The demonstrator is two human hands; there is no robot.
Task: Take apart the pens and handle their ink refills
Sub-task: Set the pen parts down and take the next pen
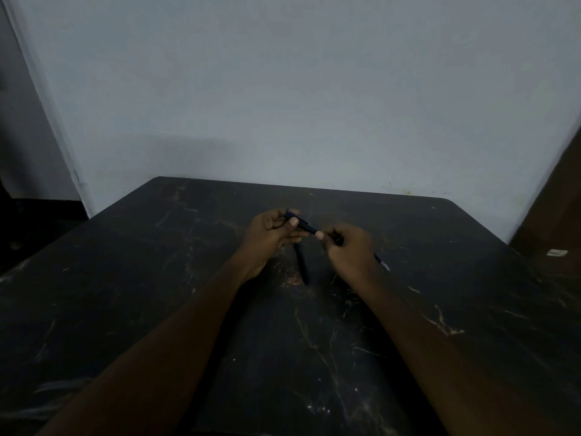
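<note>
while both bare hands hover over the dark marble-patterned table [314, 357], they share one dark slim pen barrel [302, 225], held up off the surface and slanting from upper left down to the right. left hand [273, 235] is curled closed on the barrel's upper end, thumb pad pressed on top, other fingers wrapped underneath. right hand [347, 250] is closed on the lower end, thumb tip right at the barrel's end, fingers folded tight around what it holds. the two thumbs sit near each other, a short bare stretch of barrel showing between them. a thin ink refill with a pale tip [383, 263] sticks out past the right hand's outer side, pointing down and right; cannot tell if it joins the barrel inside the fist. a second dark pen [301, 265] lies flat on the table below and between the hands, running roughly toward the camera, untouched by either hand. lighting is dim, fine detail on the pen parts is not readable. pale blue-grey wall [283, 89] behind the table.
</note>
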